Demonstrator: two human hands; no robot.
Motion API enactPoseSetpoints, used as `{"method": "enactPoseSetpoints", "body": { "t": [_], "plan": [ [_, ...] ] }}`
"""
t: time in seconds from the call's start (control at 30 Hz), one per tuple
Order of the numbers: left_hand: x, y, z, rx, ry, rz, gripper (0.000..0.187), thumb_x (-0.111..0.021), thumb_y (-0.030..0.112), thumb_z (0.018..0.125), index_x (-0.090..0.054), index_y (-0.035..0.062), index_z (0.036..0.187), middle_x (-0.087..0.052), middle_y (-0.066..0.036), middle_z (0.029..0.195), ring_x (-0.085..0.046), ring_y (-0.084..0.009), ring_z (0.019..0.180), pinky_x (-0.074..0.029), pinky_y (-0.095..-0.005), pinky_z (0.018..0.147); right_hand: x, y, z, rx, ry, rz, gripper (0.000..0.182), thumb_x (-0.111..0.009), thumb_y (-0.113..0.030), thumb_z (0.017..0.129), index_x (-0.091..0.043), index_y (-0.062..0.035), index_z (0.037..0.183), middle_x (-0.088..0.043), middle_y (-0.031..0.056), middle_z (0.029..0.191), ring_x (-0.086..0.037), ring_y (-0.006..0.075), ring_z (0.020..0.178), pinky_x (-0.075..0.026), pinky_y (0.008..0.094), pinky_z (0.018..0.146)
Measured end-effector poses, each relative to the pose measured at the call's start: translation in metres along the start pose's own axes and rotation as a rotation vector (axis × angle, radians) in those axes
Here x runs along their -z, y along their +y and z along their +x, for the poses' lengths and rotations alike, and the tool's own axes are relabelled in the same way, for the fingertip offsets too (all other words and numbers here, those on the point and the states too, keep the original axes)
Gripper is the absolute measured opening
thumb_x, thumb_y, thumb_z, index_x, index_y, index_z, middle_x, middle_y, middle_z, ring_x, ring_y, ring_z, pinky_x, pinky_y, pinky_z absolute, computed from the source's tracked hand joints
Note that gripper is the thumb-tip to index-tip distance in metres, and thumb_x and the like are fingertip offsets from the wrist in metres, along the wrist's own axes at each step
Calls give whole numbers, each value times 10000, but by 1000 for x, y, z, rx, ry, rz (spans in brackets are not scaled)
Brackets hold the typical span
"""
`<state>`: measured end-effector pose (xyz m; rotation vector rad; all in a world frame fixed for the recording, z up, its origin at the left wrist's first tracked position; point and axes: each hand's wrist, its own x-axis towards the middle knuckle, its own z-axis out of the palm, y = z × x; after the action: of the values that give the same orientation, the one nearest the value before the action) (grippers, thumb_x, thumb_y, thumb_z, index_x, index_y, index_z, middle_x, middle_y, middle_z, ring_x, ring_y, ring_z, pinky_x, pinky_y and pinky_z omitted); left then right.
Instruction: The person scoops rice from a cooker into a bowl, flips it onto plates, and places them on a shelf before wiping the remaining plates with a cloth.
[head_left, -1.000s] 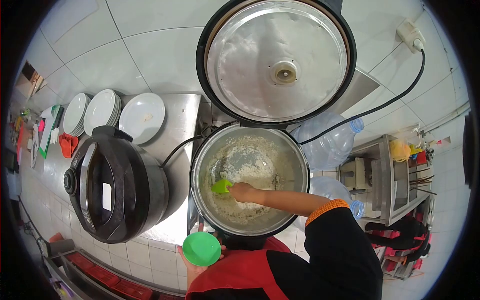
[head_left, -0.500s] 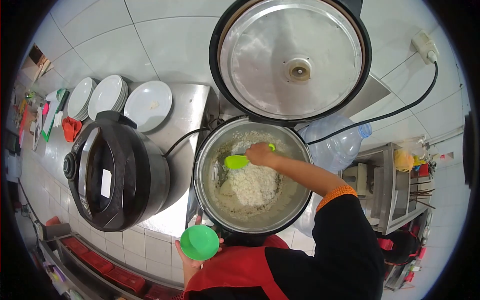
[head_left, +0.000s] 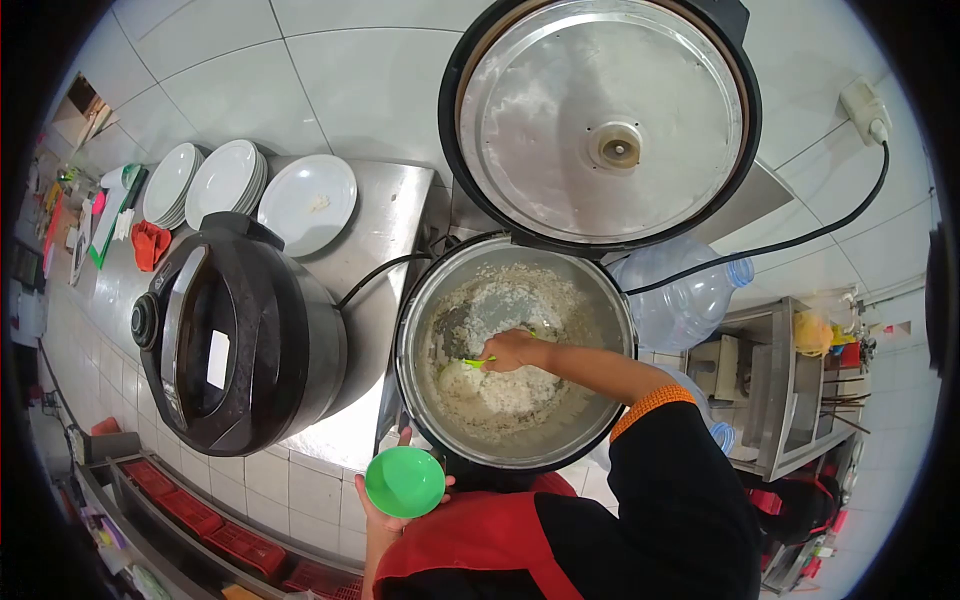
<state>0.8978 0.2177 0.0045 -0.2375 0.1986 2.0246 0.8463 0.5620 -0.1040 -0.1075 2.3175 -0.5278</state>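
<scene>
A large open rice cooker (head_left: 412,375) stands before me with white rice (head_left: 515,392) heaped in the bottom of its pot. My right hand (head_left: 513,351) reaches down into the pot, closed around a lime-green rice paddle (head_left: 474,362). Its blade is edge-on to me and touches the rice; the fingers cover most of its handle. Outside the pot's near rim, my left hand (head_left: 382,508) holds a green bowl (head_left: 405,482) from below and the side. Nothing shows inside that bowl.
Behind the pot rises the cooker's raised lid (head_left: 540,110). A closed black cooker (head_left: 250,350) stands on the steel counter (head_left: 385,205) at left, near stacked white plates (head_left: 222,180) and a single plate (head_left: 310,210). To the right are a clear water jug (head_left: 680,290) and a power cord (head_left: 800,243).
My right hand has moved down and toward me inside the pot, and the paddle has turned from showing its flat face to edge-on in the rice. The left hand still holds the bowl.
</scene>
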Motion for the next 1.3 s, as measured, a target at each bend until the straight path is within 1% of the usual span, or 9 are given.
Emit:
{"method": "enactPoseSetpoints", "body": {
  "t": [0.5, 0.63, 0.83, 0.93, 1.03, 1.1, 1.17, 1.2, 1.3],
  "plan": [
    [-37, 21, -3, -257, 295, 208, 863, -430, 707, 735, -352, 63, 1305, -439, -223, 1237, -376, -491, 1157, -317, -598, 947, 37, 23, -64, 91, -2, 278, 382, -590, -431, 796, -637, -165, 1065, -656, 107, 815, -597, 187, 702, -450, 310, 683],
    [-58, 32, 9, -262, 320, 236, 689, -389, 646, 808, -458, 105, 1229, -492, -119, 1212, -468, -310, 1119, -370, -478, 930, 93, -2, -135, 56, 94, 338, 353, -577, -386, 823, -628, -145, 1076, -653, 114, 811, -581, 175, 669, -446, 296, 671],
    [-111, 8, 101, -72, 176, 423, 670, -357, 660, 817, -436, 160, 1257, -480, -80, 1236, -473, -247, 1106, -363, -419, 930, 124, -61, -212, 78, 567, 481, 313, -596, -250, 828, -603, -98, 1101, -652, 111, 812, -591, 205, 675, -452, 287, 659],
    [-125, -1, 151, -50, 86, 337, 702, -313, 676, 817, -408, 156, 1278, -465, -80, 1256, -474, -252, 1106, -374, -420, 920, 101, -88, -217, 183, 1201, 152, 392, -589, -135, 799, -542, -115, 1188, -638, 149, 861, -603, 307, 727, -474, 332, 657],
    [-139, -1, 177, 17, -61, 331, 715, -278, 680, 820, -399, 152, 1287, -465, -81, 1259, -474, -258, 1109, -382, -421, 916, 86, -112, -231, -69, 1250, 39, 462, -576, -54, 793, -477, -71, 1244, -630, 170, 791, -611, 299, 638, -463, 304, 592],
    [-135, -4, 180, 45, -102, 326, 705, -268, 664, 828, -387, 154, 1300, -452, -82, 1280, -463, -260, 1137, -385, -421, 922, 79, -112, -237, -65, 1347, 97, 479, -556, -74, 826, -434, -95, 1289, -627, 112, 703, -594, 212, 568, -453, 280, 557],
    [-136, -8, 177, 18, -129, 337, 703, -311, 651, 828, -378, 141, 1308, -446, -99, 1292, -453, -274, 1162, -379, -446, 936, 81, -120, -247, -10, 1458, 720, 425, -516, -126, 877, -438, -98, 1293, -558, 17, 609, -505, 101, 490, -408, 238, 494],
    [-134, -9, 175, 30, -144, 336, 671, -346, 607, 837, -384, 127, 1305, -444, -104, 1296, -446, -274, 1173, -369, -454, 948, 83, -122, -265, -48, 1208, 921, 393, -477, -179, 911, -442, -88, 1291, -490, -49, 609, -414, 18, 506, -352, 186, 472],
    [-129, -10, 173, 84, -187, 385, 648, -384, 559, 838, -391, 103, 1298, -447, -109, 1294, -443, -276, 1177, -359, -453, 962, 74, -134, -263, -42, 1097, 1038, 357, -489, -156, 900, -492, -37, 1236, -585, -4, 751, -497, 64, 606, -425, 223, 577]
  ]
}}
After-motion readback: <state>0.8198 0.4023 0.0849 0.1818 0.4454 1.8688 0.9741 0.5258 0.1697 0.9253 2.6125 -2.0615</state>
